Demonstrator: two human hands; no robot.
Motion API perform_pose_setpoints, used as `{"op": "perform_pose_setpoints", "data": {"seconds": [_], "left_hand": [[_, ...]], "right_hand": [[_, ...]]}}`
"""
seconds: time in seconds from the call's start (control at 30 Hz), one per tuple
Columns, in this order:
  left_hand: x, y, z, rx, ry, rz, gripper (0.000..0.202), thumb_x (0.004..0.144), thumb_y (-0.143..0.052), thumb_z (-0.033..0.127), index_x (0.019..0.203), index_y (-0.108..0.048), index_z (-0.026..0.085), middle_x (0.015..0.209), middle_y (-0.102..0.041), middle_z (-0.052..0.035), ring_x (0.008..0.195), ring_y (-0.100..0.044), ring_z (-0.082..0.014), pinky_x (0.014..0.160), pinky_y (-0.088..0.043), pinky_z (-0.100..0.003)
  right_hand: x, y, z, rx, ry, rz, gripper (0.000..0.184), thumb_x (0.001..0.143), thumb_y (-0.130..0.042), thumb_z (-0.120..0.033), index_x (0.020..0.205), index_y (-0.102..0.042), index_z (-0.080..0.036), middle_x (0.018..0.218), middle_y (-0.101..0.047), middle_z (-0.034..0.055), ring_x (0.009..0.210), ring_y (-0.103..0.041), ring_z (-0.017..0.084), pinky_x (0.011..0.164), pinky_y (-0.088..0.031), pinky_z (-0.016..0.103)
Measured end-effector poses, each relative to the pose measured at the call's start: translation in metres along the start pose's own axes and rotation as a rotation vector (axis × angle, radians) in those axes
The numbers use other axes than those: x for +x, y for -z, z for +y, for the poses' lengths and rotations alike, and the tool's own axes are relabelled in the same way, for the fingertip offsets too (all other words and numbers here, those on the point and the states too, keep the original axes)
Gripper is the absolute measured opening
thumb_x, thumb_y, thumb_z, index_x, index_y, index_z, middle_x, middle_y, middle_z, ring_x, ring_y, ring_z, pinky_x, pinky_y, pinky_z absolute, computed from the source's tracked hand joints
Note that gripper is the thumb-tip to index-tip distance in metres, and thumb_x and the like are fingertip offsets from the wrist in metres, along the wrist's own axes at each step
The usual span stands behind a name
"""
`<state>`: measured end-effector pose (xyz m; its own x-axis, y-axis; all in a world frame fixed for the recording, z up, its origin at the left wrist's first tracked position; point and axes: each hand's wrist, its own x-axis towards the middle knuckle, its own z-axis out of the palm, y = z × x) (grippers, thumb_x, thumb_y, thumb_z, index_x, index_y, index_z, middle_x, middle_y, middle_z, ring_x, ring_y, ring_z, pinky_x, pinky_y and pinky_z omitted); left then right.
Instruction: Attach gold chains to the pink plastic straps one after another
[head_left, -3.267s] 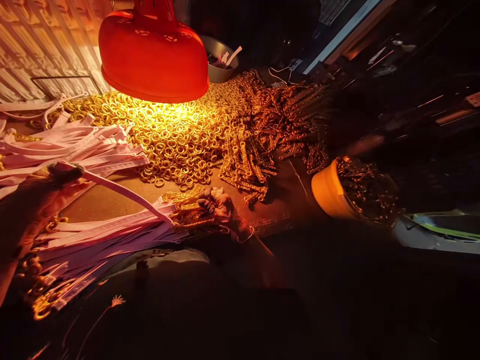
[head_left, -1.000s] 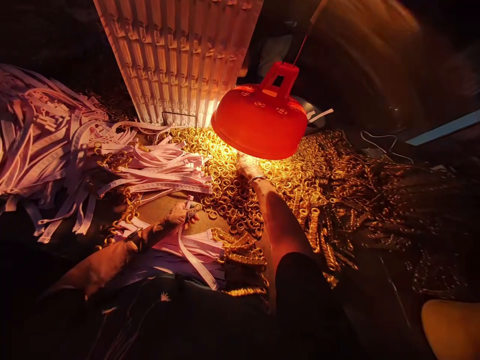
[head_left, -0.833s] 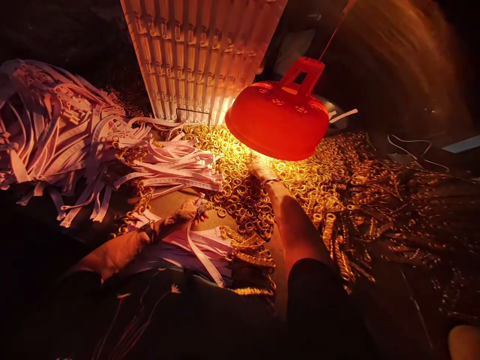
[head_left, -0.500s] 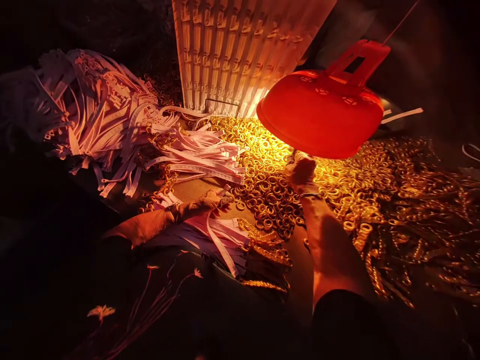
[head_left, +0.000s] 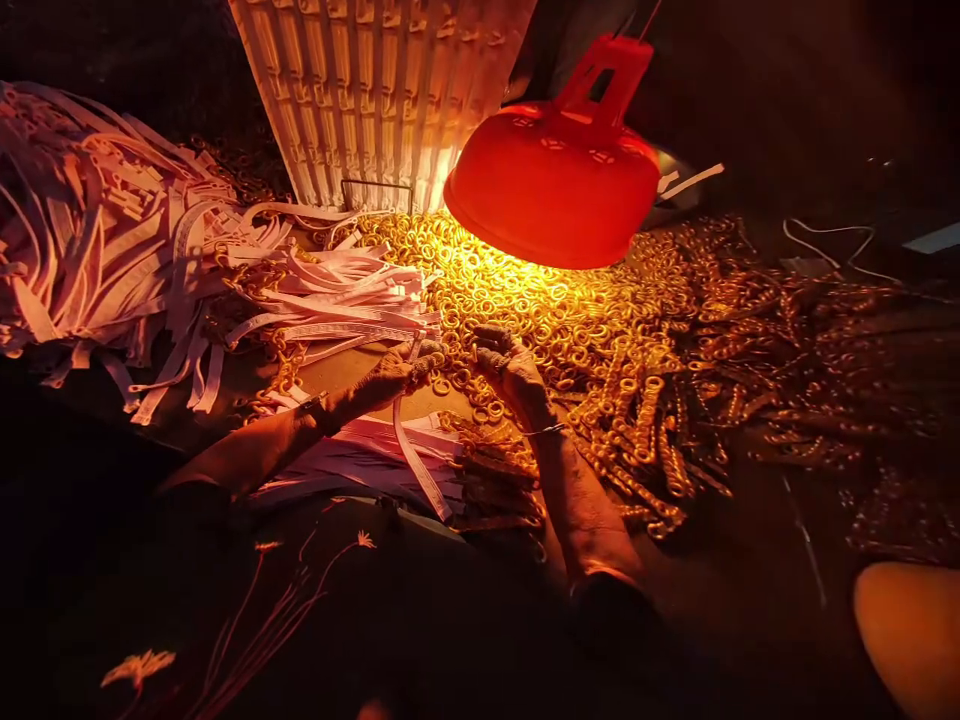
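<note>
My left hand (head_left: 405,372) is closed on a pale fabric strap (head_left: 417,460), pinching it near its upper end while the long tail hangs down towards me. Facing it a short gap away, my right hand (head_left: 511,372) has its fingers pinched together. A small bright edge at those fingertips looks like a gold ring, mostly hidden. Both hands are above the near edge of a heap of loose gold rings (head_left: 517,295). Below my left hand lies a bundle of pale straps (head_left: 352,455), with gold ring chains (head_left: 499,465) at its right end.
A red lamp (head_left: 555,190) hangs low over the rings. Behind stands a ribbed panel (head_left: 390,90). More straps (head_left: 97,230) are piled at left, and another strap bundle (head_left: 345,295) lies beyond my left hand. Twisted gold ring chains (head_left: 637,420) spread to the right.
My right hand has drawn back from the ring heap under the lamp and come close to my left hand. My left hand still holds the strap. The view has shifted to the right.
</note>
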<state>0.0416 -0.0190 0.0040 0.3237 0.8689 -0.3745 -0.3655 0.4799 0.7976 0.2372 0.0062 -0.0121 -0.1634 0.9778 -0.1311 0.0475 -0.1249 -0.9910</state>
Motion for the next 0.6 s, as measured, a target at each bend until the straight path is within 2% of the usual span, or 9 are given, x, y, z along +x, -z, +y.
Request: {"op": "perform_pose_setpoints", "data": {"seconds": [0.1, 0.17, 0.23, 0.4, 0.6], "left_hand": [[0.006, -0.005, -0.001, 0.070, -0.021, -0.053, 0.030, 0.072, -0.080, 0.025, 0.092, -0.065, 0.009, 0.055, -0.053, 0.0012, 0.045, -0.039, -0.0042, 0.041, -0.025, -0.018], [0.006, -0.007, 0.000, 0.141, -0.057, -0.081, 0.036, 0.068, -0.082, 0.030, 0.092, -0.066, 0.009, 0.051, -0.052, 0.0016, 0.042, -0.037, -0.0046, 0.040, -0.022, -0.019], [0.007, -0.010, -0.002, 0.182, -0.086, -0.100, 0.043, 0.065, -0.083, 0.035, 0.094, -0.067, 0.009, 0.051, -0.052, 0.0016, 0.041, -0.036, -0.0044, 0.040, -0.022, -0.019], [0.008, -0.011, -0.013, 0.136, -0.113, -0.137, 0.050, 0.059, -0.087, 0.041, 0.093, -0.068, 0.009, 0.052, -0.055, 0.0005, 0.044, -0.043, -0.0054, 0.043, -0.025, -0.018], [0.008, -0.009, -0.024, 0.105, -0.203, -0.106, 0.041, 0.064, -0.085, 0.042, 0.082, -0.068, 0.010, 0.059, -0.062, -0.0038, 0.050, -0.051, -0.0085, 0.051, -0.038, -0.020]], "right_hand": [[0.000, -0.001, 0.008, 0.235, -0.068, -0.013, 0.038, 0.075, -0.077, -0.038, 0.108, -0.065, -0.025, 0.099, -0.069, 0.0028, 0.081, -0.064, 0.015, 0.072, -0.056, 0.028], [0.001, -0.006, 0.014, 0.405, -0.135, -0.047, 0.045, 0.065, -0.082, -0.034, 0.106, -0.064, -0.025, 0.100, -0.070, 0.0024, 0.081, -0.065, 0.015, 0.071, -0.056, 0.028], [0.002, -0.012, 0.020, 0.484, -0.185, -0.075, 0.050, 0.059, -0.084, -0.029, 0.104, -0.063, -0.025, 0.101, -0.070, 0.0018, 0.080, -0.065, 0.013, 0.069, -0.056, 0.026], [0.003, -0.024, 0.034, 0.535, -0.207, -0.129, 0.047, 0.056, -0.088, -0.030, 0.094, -0.061, -0.022, 0.081, -0.068, -0.0026, 0.059, -0.057, 0.008, 0.050, -0.047, 0.018], [-0.005, -0.032, 0.030, 0.495, -0.131, -0.151, 0.042, 0.064, -0.087, -0.037, 0.090, -0.060, -0.020, 0.074, -0.065, -0.0037, 0.054, -0.055, 0.006, 0.045, -0.044, 0.018]]}}
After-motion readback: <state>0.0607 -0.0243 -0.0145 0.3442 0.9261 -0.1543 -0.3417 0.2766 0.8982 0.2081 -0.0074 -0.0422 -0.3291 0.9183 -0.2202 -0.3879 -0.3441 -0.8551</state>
